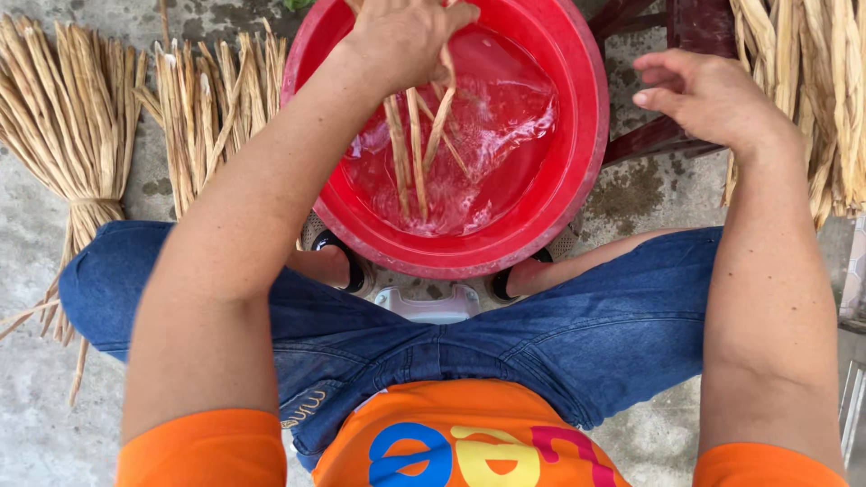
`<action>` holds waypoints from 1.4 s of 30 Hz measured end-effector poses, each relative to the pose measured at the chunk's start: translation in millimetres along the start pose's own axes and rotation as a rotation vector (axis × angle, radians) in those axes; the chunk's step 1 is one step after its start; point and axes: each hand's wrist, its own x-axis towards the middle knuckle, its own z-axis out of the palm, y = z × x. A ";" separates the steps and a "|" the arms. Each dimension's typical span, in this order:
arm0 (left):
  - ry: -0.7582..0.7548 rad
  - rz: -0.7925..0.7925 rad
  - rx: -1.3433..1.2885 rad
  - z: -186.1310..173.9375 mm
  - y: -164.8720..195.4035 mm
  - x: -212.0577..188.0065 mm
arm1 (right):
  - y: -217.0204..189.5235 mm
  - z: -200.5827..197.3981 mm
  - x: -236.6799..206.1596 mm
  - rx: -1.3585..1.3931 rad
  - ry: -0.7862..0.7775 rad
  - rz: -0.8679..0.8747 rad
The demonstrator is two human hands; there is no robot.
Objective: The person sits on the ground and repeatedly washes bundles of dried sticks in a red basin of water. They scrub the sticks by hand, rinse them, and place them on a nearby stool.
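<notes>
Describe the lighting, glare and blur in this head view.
Head view: soft, even daylight with faint shadows; white glare on the rippling water in the round red plastic basin; the left hand and its pale dried straw strips look slightly motion-blurred; edges bow a little.

red basin (577,171), tan fibre strips (415,144), blue jeans (577,343), perhaps grey floor (36,433).

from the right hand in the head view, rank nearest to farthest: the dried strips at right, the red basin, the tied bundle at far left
From the right hand:
1. Dried strips, just to its right, nearly at the wrist.
2. Red basin, to its left, its rim a short gap away.
3. Tied bundle, far left on the concrete, beyond the basin and the left hand.
</notes>
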 end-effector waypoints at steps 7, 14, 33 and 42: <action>-0.677 -0.598 -0.694 78.5 -34.8 -50.6 | -20.2 57.8 64.4 -0.061 -0.149 0.144; -0.538 -0.831 -1.037 142.3 -15.9 -91.2 | -53.8 159.6 128.7 0.435 -0.090 0.412; -0.239 -1.256 -1.815 174.4 76.1 -42.0 | -124.2 313.6 136.3 0.956 -0.026 0.353; -0.465 -1.274 -1.793 182.3 89.2 -47.0 | -110.2 290.9 111.9 0.944 -0.260 0.689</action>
